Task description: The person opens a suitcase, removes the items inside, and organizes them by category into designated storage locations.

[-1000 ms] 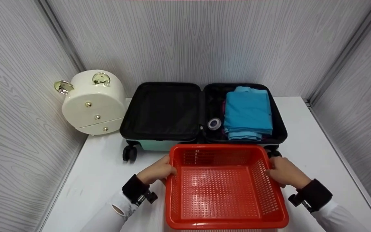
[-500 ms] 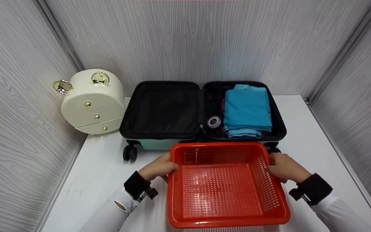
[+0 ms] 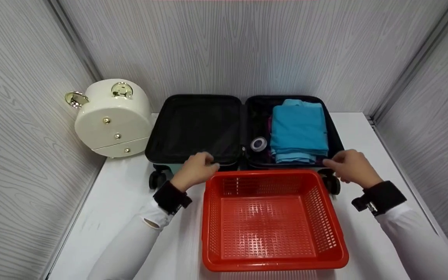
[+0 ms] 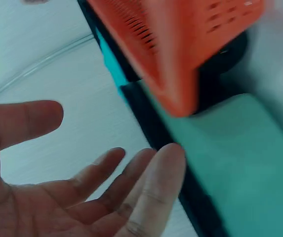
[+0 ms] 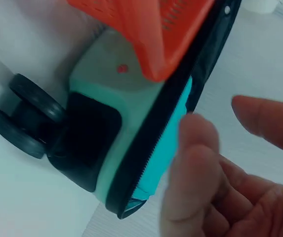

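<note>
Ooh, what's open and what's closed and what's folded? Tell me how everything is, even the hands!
Suitcase, open, both halves spread.
Blue cloth pile, folded, inside the suitcase.
Small round thing, lying inside the suitcase.
Red basket, open top facing up.
White drawer case, standing, closed.
Left hand, open, holding nothing.
Right hand, open, holding nothing.

We face pale grey wood-grain panels: a back wall point(image 3: 224, 46), a left wall point(image 3: 18, 116) and a right wall point(image 3: 430, 105), with darker corner strips point(image 3: 75, 39) beside a white tabletop point(image 3: 119, 198).
</note>
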Available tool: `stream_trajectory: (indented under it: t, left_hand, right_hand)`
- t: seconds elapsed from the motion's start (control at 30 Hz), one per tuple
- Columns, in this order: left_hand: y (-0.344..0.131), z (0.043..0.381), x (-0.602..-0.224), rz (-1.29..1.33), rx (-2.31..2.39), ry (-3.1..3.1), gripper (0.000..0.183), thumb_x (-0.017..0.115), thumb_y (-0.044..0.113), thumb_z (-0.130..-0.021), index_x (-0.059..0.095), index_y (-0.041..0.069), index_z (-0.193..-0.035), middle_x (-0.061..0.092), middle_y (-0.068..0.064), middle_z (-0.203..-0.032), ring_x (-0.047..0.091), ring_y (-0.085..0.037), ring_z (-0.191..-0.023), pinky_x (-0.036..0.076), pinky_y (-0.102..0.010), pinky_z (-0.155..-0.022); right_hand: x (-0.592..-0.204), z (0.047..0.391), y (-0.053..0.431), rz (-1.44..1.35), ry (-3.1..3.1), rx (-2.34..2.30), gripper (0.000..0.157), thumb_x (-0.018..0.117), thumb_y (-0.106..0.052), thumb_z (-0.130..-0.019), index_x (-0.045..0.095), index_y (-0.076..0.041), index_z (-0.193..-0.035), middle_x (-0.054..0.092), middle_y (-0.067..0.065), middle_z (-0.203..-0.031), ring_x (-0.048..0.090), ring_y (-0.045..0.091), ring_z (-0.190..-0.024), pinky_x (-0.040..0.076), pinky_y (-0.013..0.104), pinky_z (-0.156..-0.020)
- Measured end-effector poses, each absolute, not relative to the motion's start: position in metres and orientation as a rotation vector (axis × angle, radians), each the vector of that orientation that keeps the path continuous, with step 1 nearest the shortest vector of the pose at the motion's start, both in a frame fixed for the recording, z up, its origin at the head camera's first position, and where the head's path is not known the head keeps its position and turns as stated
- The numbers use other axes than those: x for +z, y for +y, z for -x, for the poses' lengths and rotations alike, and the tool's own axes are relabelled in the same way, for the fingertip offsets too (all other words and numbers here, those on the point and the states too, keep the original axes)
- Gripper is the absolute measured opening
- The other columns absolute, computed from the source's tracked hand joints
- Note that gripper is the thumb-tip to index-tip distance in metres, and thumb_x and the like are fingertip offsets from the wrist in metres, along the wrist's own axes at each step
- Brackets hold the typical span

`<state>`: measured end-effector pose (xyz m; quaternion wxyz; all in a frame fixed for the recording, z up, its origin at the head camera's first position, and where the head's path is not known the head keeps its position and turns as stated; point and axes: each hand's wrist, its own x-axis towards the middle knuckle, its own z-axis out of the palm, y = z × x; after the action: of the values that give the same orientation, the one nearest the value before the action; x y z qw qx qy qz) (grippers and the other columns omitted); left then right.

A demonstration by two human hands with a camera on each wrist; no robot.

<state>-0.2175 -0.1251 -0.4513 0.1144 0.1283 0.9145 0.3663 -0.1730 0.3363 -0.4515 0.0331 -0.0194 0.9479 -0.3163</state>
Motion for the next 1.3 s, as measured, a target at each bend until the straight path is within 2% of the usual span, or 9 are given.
stream_trajectory:
  t: [0.3, 0.43, 0.53, 0.63, 0.73, 0.93, 1.1, 1.23, 1.3]
  left_hand:
    - [-0.061, 0.269, -0.413, -0.438, 1.338, 2.625, 0.035, 0.066, 0.026, -0.107, 0.072, 0.000, -0.130, 0.073, -0.015, -0.128, 0.069, -0.027, -0.117, 0.055, -0.040, -0.103]
    - [-0.026, 0.291, -0.407, -0.395, 1.425, 2.514, 0.024, 0.065, 0.024, -0.107, 0.070, 0.001, -0.110, 0.065, -0.001, -0.093, 0.061, -0.013, -0.084, 0.052, -0.030, -0.081]
    - [-0.004, 0.304, -0.405, -0.325, 1.484, 2.384, 0.025, 0.063, 0.025, -0.109, 0.064, 0.000, -0.113, 0.055, 0.001, -0.082, 0.060, -0.015, -0.080, 0.056, -0.029, -0.080]
    - [0.014, 0.315, -0.407, -0.214, 1.588, 2.225, 0.041, 0.061, 0.025, -0.111, 0.057, -0.004, -0.139, 0.067, -0.011, -0.104, 0.073, -0.029, -0.110, 0.061, -0.036, -0.100]
    - [0.028, 0.325, -0.412, -0.112, 1.690, 2.067, 0.061, 0.059, 0.025, -0.111, 0.038, -0.005, -0.161, 0.061, -0.027, -0.145, 0.063, -0.042, -0.138, 0.056, -0.043, -0.112]
    - [0.052, 0.350, -0.435, 0.078, 1.810, 1.919, 0.081, 0.060, 0.024, -0.110, 0.014, 0.006, -0.173, 0.046, -0.033, -0.163, 0.053, -0.047, -0.147, 0.049, -0.050, -0.121]
    - [0.077, 0.393, -0.494, 0.113, 1.901, 1.806, 0.086, 0.058, 0.015, -0.103, 0.013, 0.020, -0.176, 0.036, -0.014, -0.175, 0.052, -0.040, -0.145, 0.049, -0.049, -0.117]
    - [0.082, 0.380, -0.490, 0.035, 1.821, 1.865, 0.077, 0.048, 0.007, -0.105, 0.019, 0.014, -0.175, 0.032, -0.009, -0.174, 0.051, -0.026, -0.103, 0.042, -0.033, -0.088]
    - [0.085, 0.367, -0.477, 0.037, 1.745, 1.951, 0.067, 0.044, 0.005, -0.107, 0.027, 0.009, -0.172, 0.038, -0.012, -0.169, 0.046, -0.023, -0.095, 0.039, -0.031, -0.084]
  right_hand:
    - [-0.440, 0.223, 0.339, -0.211, 2.911, -1.309, 0.059, 0.067, -0.042, -0.107, 0.064, 0.012, -0.130, 0.071, 0.005, -0.091, 0.065, 0.004, -0.070, 0.057, 0.019, -0.063]
    - [-0.441, 0.243, 0.342, -0.318, 2.866, -1.330, 0.073, 0.063, -0.048, -0.107, 0.055, 0.015, -0.144, 0.065, 0.025, -0.122, 0.068, 0.016, -0.091, 0.053, 0.014, -0.068]
    - [-0.445, 0.255, 0.342, -0.398, 2.793, -1.337, 0.081, 0.060, -0.050, -0.108, 0.044, 0.015, -0.155, 0.054, 0.034, -0.145, 0.065, 0.031, -0.114, 0.054, 0.022, -0.084]
    - [-0.451, 0.265, 0.339, -0.438, 2.733, -1.330, 0.085, 0.059, -0.047, -0.108, 0.035, 0.016, -0.160, 0.044, 0.037, -0.159, 0.056, 0.044, -0.134, 0.053, 0.043, -0.106]
    - [-0.457, 0.273, 0.335, -0.436, 2.709, -1.287, 0.088, 0.059, -0.045, -0.108, 0.029, 0.019, -0.161, 0.038, 0.040, -0.164, 0.046, 0.050, -0.147, 0.043, 0.057, -0.121]
    - [-0.464, 0.290, 0.328, -0.423, 2.676, -1.194, 0.094, 0.059, -0.044, -0.108, 0.020, 0.023, -0.161, 0.030, 0.042, -0.167, 0.042, 0.052, -0.150, 0.042, 0.061, -0.123]
    - [-0.473, 0.301, 0.325, -0.494, 2.661, -1.226, 0.092, 0.059, -0.038, -0.109, 0.014, 0.023, -0.162, 0.025, 0.041, -0.170, 0.035, 0.050, -0.157, 0.035, 0.058, -0.129]
    - [-0.477, 0.306, 0.323, -0.536, 2.642, -1.231, 0.093, 0.057, -0.039, -0.110, 0.011, 0.023, -0.162, 0.024, 0.040, -0.171, 0.035, 0.049, -0.157, 0.035, 0.057, -0.129]
    - [-0.479, 0.308, 0.323, -0.546, 2.645, -1.230, 0.092, 0.057, -0.038, -0.110, 0.012, 0.023, -0.162, 0.026, 0.041, -0.170, 0.036, 0.049, -0.157, 0.035, 0.057, -0.129]
